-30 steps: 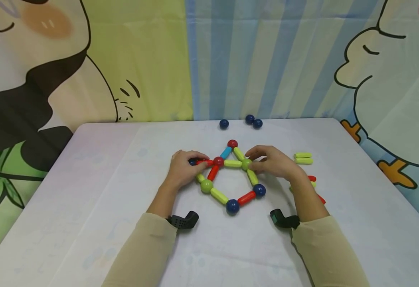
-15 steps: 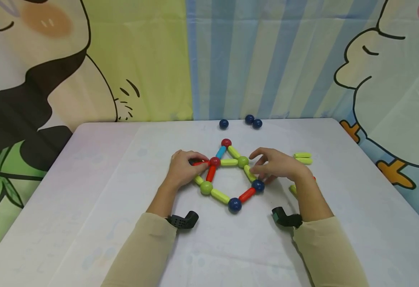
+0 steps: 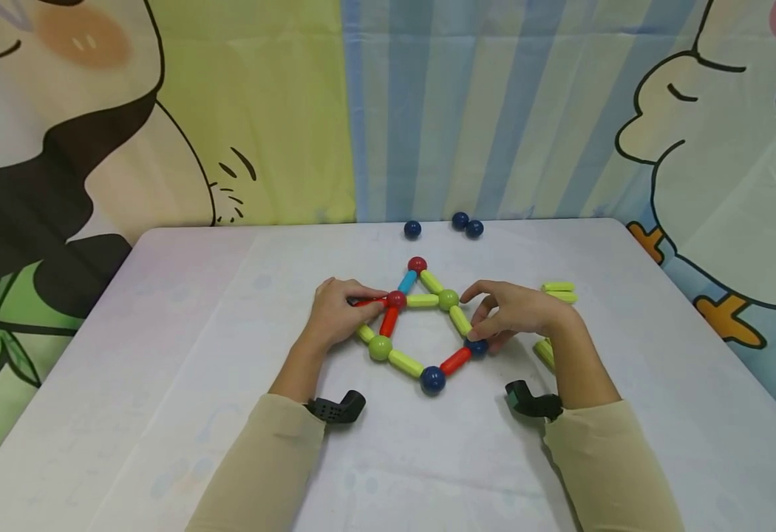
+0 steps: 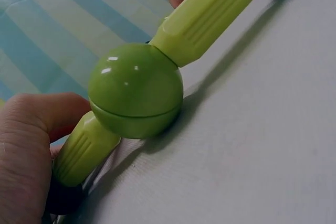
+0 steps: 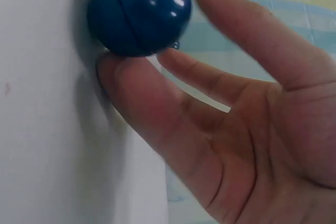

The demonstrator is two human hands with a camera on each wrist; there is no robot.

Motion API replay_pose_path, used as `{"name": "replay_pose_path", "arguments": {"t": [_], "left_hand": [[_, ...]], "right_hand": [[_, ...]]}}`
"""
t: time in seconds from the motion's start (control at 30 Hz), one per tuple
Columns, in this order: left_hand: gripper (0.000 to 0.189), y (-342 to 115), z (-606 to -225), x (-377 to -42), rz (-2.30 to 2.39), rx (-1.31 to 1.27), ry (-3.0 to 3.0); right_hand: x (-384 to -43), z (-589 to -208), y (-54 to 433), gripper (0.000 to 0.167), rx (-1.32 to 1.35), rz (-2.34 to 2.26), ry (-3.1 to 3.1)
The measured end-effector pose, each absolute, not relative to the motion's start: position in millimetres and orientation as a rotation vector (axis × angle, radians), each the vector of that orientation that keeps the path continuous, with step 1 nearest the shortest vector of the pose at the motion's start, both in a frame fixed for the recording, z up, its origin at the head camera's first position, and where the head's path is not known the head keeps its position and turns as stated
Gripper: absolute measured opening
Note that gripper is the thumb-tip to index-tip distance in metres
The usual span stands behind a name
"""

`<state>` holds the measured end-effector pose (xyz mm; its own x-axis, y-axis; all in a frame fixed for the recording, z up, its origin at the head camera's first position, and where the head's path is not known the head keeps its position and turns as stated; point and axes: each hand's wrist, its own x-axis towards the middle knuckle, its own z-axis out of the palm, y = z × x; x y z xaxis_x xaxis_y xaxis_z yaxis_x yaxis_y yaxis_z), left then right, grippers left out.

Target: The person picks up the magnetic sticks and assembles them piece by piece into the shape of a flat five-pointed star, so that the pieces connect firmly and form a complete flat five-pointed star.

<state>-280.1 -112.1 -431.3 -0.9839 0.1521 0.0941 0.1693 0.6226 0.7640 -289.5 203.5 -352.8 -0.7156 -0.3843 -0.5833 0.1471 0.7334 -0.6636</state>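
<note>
A flat frame of magnetic rods and balls lies on the white table. My left hand pinches a red rod beside a red ball, covering the frame's left corner. In the left wrist view a green ball joins two yellow-green rods, and a dark ball sits beside the thumb. At the frame's right corner, my right hand holds a dark blue ball between thumb and fingers. That ball joins a yellow-green rod and a red rod.
Three loose blue balls sit at the table's back edge. Yellow-green rods lie to the right, with more partly behind the right arm. Another red ball tops the frame, and a blue one forms its near corner.
My right hand has left the green ball and come down to the blue ball at the right corner. The frame's top has shifted slightly left. My left hand has stayed put.
</note>
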Motion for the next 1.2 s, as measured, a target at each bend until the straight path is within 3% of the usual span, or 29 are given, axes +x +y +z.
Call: {"name": "replay_pose_path", "arguments": {"t": [0.27, 0.63, 1.2], "left_hand": [[0.026, -113, -430, -279, -1.347, -0.258, -2.801], [0.024, -116, -430, -280, -1.364, -0.271, -2.789], [0.026, -112, -430, -279, -1.367, -0.260, -2.800]], "right_hand": [[-287, -333, 245, 0.048, -0.153, -1.008, 2.563], [-277, -334, 307, 0.048, -0.050, -0.690, 2.481], [-284, -358, 308, 0.046, -0.028, -0.674, 2.623]]}}
